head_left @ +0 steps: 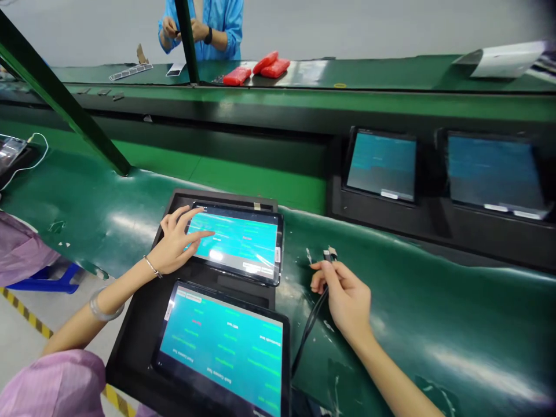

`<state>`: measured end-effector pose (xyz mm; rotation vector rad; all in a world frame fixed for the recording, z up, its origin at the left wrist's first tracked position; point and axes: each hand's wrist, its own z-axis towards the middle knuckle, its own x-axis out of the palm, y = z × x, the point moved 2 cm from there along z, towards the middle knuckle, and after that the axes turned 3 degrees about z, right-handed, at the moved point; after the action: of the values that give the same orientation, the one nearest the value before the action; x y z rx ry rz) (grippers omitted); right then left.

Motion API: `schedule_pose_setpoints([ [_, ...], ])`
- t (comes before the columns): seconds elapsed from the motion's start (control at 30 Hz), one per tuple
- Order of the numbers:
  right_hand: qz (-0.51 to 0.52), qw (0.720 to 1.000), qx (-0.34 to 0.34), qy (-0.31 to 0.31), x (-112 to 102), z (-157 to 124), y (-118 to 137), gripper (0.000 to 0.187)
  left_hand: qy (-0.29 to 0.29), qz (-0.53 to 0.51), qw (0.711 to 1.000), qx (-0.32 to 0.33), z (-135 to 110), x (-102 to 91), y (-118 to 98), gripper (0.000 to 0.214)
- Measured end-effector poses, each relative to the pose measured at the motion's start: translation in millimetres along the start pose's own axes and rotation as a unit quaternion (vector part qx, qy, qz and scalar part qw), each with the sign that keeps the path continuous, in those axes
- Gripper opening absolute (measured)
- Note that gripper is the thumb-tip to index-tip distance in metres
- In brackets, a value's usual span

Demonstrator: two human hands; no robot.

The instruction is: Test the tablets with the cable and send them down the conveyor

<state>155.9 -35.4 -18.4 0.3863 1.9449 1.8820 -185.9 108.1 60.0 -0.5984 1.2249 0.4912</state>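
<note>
My left hand (180, 239) is over the left part of the farther tablet (243, 240), fingers spread, the index finger stretched across its lit cyan screen. Whether the fingertip touches the glass I cannot tell. Nearer to me, a second tablet (226, 347) shows a cyan list of test names that reads upside down. Both tablets rest in a black tray (130, 347). Right of the tray, my right hand (345, 295) is closed on black cables (310, 324), their plug ends poking out past the thumb and fingers.
More lit tablets (382, 165) stand in a black tray (369, 211) at the right. A green post (65, 98) slants down to the bench at left. Across the gap, red packets (273, 66) lie on another green bench, where a person in blue (223, 29) handles something small.
</note>
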Motion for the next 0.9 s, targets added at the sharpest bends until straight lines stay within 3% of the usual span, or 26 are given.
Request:
schedule_pose_setpoints([
  [0.33, 0.006, 1.0, 0.003, 0.009, 1.3, -3.3, 2.9, 0.032, 0.015, -0.004, 0.998, 0.063, 30.4, 7.1, -21.9, 0.04],
  [0.53, 0.006, 1.0, -0.001, 0.013, 1.9, -3.9, 4.6, 0.033, 0.03, 0.014, 0.99, 0.14, 57.2, 20.8, -41.4, 0.037],
  [0.63, 0.02, 1.0, 0.001, 0.022, 3.6, -4.0, 7.1, 0.034, 0.023, 0.006, 0.99, 0.141, 67.9, 17.2, -44.3, 0.033],
  [0.77, 0.031, 0.999, 0.007, 0.027, 6.1, -5.4, 10.5, 0.034, -0.005, -0.009, 0.99, 0.14, 64.6, 3.7, -52.2, 0.028],
  [0.9, 0.043, 0.998, 0.016, 0.033, 8.7, -6.5, 12.5, 0.035, -0.049, -0.001, 0.98, 0.194, 40.2, -0.4, -76.7, 0.021],
])
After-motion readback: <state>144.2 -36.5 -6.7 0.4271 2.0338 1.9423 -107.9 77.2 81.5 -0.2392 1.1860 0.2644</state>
